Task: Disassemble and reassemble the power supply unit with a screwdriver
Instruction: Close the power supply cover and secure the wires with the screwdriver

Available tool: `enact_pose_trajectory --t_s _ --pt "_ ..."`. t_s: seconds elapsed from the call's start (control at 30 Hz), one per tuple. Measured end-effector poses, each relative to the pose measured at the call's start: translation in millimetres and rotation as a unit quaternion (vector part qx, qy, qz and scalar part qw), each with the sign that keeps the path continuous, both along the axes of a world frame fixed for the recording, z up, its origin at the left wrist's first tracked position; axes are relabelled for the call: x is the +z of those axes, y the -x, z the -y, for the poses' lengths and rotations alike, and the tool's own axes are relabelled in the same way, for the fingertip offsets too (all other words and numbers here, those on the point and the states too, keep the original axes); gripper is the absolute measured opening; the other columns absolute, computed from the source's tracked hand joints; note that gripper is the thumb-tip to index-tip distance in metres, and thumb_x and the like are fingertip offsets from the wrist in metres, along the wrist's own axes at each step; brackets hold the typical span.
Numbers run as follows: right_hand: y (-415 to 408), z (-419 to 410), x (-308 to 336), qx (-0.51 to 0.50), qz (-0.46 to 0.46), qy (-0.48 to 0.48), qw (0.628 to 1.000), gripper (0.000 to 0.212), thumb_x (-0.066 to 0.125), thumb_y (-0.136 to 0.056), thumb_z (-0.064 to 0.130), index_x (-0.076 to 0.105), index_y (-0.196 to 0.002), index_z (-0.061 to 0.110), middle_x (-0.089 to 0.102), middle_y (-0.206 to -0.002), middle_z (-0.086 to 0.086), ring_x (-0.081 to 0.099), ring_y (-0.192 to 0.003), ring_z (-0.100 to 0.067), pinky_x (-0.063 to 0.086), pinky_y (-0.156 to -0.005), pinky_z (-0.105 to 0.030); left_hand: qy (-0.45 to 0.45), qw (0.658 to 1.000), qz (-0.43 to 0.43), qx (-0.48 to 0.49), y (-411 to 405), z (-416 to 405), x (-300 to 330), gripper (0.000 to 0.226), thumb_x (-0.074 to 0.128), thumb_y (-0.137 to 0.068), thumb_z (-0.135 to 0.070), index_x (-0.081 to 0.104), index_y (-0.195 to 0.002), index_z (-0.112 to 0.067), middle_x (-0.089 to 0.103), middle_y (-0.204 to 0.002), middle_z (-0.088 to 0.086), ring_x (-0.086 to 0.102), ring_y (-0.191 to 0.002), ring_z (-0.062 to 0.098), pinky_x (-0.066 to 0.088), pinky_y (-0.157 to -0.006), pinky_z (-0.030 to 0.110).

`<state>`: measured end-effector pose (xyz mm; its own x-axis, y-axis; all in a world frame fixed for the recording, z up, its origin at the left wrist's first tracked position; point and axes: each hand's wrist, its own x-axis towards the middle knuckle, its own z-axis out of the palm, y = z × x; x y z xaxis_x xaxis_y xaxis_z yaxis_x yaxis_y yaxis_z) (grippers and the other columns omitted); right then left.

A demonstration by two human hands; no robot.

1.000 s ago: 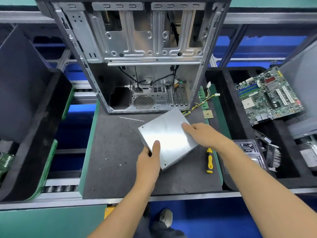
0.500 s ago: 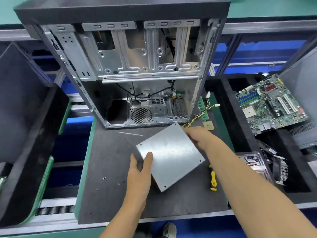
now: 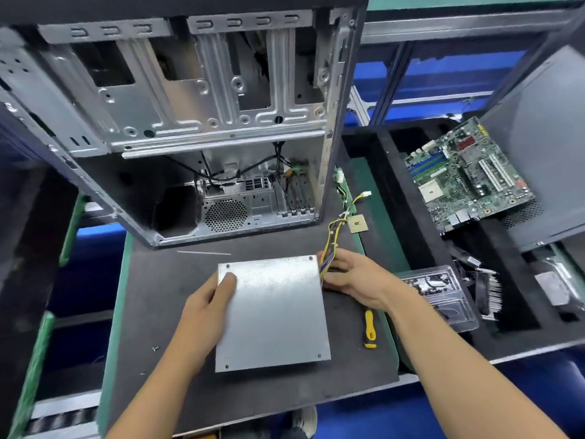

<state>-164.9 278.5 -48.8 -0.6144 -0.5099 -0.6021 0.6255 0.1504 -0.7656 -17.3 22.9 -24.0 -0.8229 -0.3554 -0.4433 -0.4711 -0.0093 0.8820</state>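
Fingers of your left hand (image 3: 205, 299) curl round the left edge of the flat grey metal power supply unit (image 3: 272, 312), thumb pressed on its top corner, pinning it to the dark mat (image 3: 152, 280) mid-frame. Your right hand (image 3: 354, 278) cups the far right corner, fingers loosely bent beside the yellow-and-black cable bundle (image 3: 330, 239), likely squaring it up. Yellow-handled screwdriver (image 3: 369, 329) lies untouched, lower right. Both forearms reach in from below.
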Motion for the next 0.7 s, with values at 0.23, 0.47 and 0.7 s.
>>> enact_pose_trajectory --t_s 0.23,0.47,0.7 --pt "-11 4 -11 -0.037 -0.101 -0.005 0.994 0.019 0.058 -0.092 -0.007 0.053 -0.105 0.007 0.074 -0.108 -0.011 0.068 -0.106 -0.028 0.049 -0.102 -0.036 0.025 1.000 0.010 -0.016 -6 8 -11 0.055 0.050 -0.083 -0.074 0.070 -0.100 -0.026 0.074 -0.092 0.002 0.067 -0.080 0.013 0.054 -0.083 0.042" --pt "-16 25 -14 -0.113 -0.116 -0.039 0.986 0.016 0.058 -0.095 -0.002 0.052 -0.099 0.012 0.077 -0.092 -0.002 0.070 -0.095 -0.018 0.056 -0.089 -0.030 0.011 1.000 -0.020 0.009 -6 9 -11 0.045 0.054 -0.085 -0.065 0.071 -0.090 -0.023 0.072 -0.083 -0.006 0.063 -0.070 0.007 0.049 -0.066 0.031" --pt "-9 23 -1 -0.090 -0.126 -0.090 0.984 0.013 0.070 -0.088 0.005 0.060 -0.096 0.010 0.069 -0.081 -0.007 0.067 -0.075 -0.018 0.059 -0.076 -0.033 -0.004 0.999 -0.043 0.000 -10 15 -17 0.029 0.053 -0.100 -0.045 0.070 -0.118 -0.030 0.074 -0.113 -0.004 0.068 -0.096 0.014 0.052 -0.084 0.039"
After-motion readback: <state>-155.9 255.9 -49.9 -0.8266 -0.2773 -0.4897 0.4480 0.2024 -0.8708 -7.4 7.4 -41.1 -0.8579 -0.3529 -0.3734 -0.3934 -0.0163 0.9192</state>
